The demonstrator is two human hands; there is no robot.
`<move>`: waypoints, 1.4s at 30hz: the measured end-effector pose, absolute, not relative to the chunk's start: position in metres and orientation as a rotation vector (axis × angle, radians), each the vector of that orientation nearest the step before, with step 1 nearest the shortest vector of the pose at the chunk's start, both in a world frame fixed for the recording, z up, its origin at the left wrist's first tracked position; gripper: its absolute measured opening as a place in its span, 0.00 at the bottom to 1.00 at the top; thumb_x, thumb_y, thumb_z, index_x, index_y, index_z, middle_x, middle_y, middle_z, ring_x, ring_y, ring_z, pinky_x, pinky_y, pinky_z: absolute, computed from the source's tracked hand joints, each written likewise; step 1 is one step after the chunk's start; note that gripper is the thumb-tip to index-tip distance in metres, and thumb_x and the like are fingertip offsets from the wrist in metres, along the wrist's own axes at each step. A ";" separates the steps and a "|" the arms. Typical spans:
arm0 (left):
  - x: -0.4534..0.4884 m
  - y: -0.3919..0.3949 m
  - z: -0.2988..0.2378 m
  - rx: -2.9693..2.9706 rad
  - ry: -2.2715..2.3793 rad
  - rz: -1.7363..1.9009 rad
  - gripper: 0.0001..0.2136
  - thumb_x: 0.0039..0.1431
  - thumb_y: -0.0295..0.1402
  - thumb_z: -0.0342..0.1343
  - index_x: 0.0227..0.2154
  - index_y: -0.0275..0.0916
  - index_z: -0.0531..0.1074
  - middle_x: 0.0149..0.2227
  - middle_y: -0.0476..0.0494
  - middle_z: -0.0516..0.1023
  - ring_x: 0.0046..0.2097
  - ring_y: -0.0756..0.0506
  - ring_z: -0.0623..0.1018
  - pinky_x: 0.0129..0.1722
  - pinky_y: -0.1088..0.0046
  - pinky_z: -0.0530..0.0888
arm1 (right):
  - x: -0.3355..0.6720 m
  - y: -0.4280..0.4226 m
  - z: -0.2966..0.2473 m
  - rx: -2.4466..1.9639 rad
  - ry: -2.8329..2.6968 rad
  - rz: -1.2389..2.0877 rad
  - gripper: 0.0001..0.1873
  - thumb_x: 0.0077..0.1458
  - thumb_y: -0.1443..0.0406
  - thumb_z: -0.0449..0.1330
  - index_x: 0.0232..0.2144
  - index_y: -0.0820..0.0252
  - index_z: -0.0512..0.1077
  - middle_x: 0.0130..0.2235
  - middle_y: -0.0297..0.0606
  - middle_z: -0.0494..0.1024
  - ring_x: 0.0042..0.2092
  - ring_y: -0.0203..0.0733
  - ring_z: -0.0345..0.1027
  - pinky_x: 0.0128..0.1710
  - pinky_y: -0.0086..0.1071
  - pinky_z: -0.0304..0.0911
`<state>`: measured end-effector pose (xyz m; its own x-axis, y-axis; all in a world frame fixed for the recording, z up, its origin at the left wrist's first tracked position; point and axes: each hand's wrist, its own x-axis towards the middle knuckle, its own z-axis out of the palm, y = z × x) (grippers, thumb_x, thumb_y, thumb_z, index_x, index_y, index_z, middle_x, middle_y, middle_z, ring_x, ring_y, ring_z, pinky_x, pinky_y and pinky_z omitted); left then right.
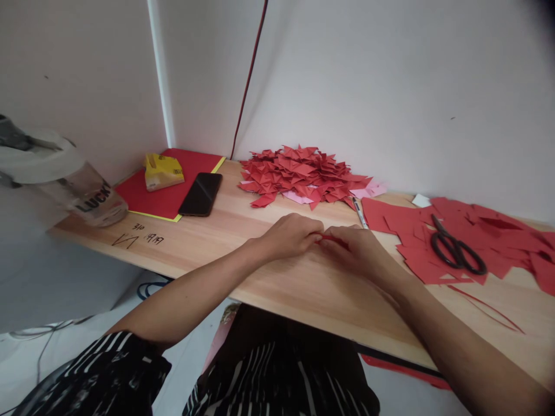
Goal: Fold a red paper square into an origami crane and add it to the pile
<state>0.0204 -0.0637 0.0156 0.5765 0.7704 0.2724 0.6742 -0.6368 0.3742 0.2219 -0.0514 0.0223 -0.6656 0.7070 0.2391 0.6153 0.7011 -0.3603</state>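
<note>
Both my hands meet above the middle of the wooden desk, pinching a small piece of red paper [333,239] between them. My left hand [289,236] has its thumb and fingers closed on the paper's left end. Curled over the right part of it is my right hand [358,248], also closed. Most of the paper is hidden by the fingers, so its folded shape does not show. Just behind the hands lies a heap of folded red paper pieces [299,173], with a few pink ones among them.
Cut red paper sheets [503,231] spread on the right, with black-handled scissors [457,251] on top. A pen [359,212] lies beside them. To the left are a phone [200,195], a yellow packet [163,172] on red sheets [143,199], and a large clear cup [93,196].
</note>
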 end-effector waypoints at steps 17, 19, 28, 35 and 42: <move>0.025 -0.066 0.019 2.607 1.270 0.555 0.08 0.60 0.27 0.46 0.30 0.37 0.71 0.32 0.45 0.77 0.35 0.46 0.73 0.34 0.70 0.64 | 0.222 -0.051 0.024 -1.003 -2.540 0.418 0.16 0.60 0.63 0.53 0.20 0.58 0.68 0.21 0.32 0.72 0.24 0.36 0.62 0.28 0.30 0.55; 0.024 -0.066 0.021 2.604 1.271 0.562 0.08 0.59 0.26 0.46 0.30 0.37 0.71 0.32 0.45 0.78 0.35 0.46 0.73 0.34 0.70 0.63 | 0.223 -0.052 0.028 -1.022 -2.546 0.451 0.15 0.59 0.64 0.53 0.21 0.58 0.68 0.21 0.32 0.71 0.24 0.36 0.62 0.27 0.30 0.55; 0.020 -0.066 0.021 2.568 1.347 0.530 0.10 0.62 0.32 0.47 0.29 0.38 0.71 0.32 0.45 0.79 0.33 0.46 0.73 0.31 0.72 0.61 | 0.226 -0.055 0.039 -1.239 -2.551 0.529 0.17 0.56 0.61 0.55 0.17 0.58 0.64 0.17 0.30 0.66 0.22 0.35 0.58 0.22 0.30 0.50; 0.018 -0.065 0.022 2.568 1.366 0.504 0.09 0.62 0.31 0.47 0.29 0.38 0.71 0.32 0.45 0.78 0.34 0.46 0.74 0.31 0.72 0.60 | 0.233 -0.052 0.039 -1.237 -2.573 0.670 0.14 0.58 0.63 0.53 0.22 0.57 0.69 0.21 0.30 0.70 0.23 0.34 0.61 0.25 0.29 0.53; 0.021 -0.063 0.015 2.580 1.262 0.492 0.09 0.62 0.30 0.45 0.32 0.38 0.71 0.34 0.45 0.79 0.36 0.46 0.75 0.33 0.72 0.62 | 0.232 -0.049 0.034 -1.083 -2.602 0.581 0.17 0.62 0.61 0.49 0.22 0.58 0.64 0.22 0.31 0.68 0.25 0.34 0.60 0.28 0.29 0.53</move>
<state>0.0213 -0.0632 0.0154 0.5734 0.7951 0.1977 0.7188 -0.6040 0.3444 0.2324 -0.0495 0.0339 -0.6870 0.7214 0.0871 0.6159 0.6417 -0.4570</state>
